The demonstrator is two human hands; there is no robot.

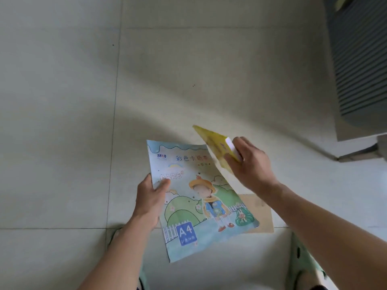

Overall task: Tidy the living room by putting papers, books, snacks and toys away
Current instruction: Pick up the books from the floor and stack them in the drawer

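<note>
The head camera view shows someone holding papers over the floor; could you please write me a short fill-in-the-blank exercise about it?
1. The left hand holds the illustrated card paper pack by its ____ edge.
2. The blue badge near the bottom of the pack reads ____.
3. The right hand grips a thin booklet whose cover is ____.
4. Both hands are above a ____ floor.

Missing words: left; A4; yellow; tiled

Floor (62,101): you stand on pale tiles with thin grout lines.
Furniture: a grey ribbed unit (360,59) stands beyond your right hand (249,162).
</note>
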